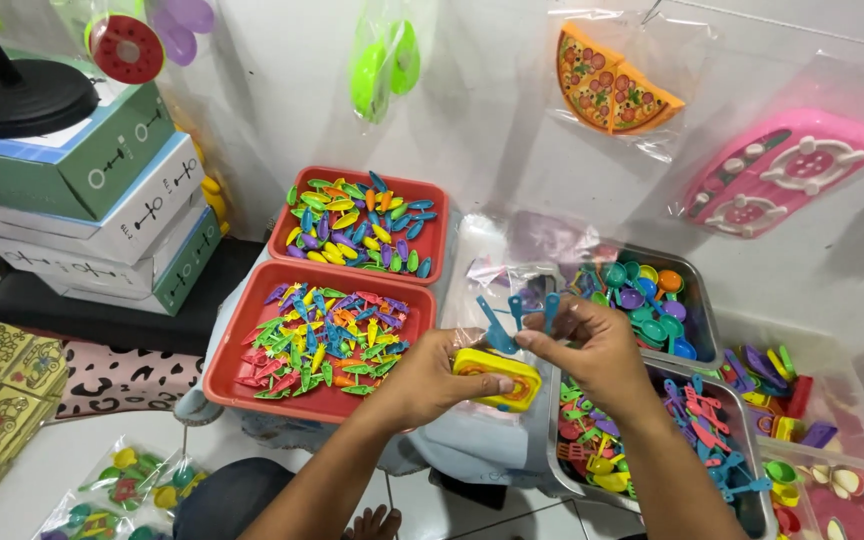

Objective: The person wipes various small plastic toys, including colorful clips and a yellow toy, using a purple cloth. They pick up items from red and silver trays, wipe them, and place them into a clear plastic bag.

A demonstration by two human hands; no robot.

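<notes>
My left hand (430, 375) grips a small yellow toy box (499, 378) with an orange disc on its face. My right hand (597, 345) holds a few small blue plastic toy utensils (522, 315) upright just above the yellow box, fingers pinched on their handles. Both hands meet over a clear plastic bag (497, 270) lying between the trays.
Two red trays (227, 375) of small colourful plastic pieces lie to the left. Metal trays (702, 315) of toy cups and utensils sit at right. Stacked boxes (102, 215) stand at far left. Bagged toys hang on the wall: a pizza (612, 90), a pink stove (782, 170).
</notes>
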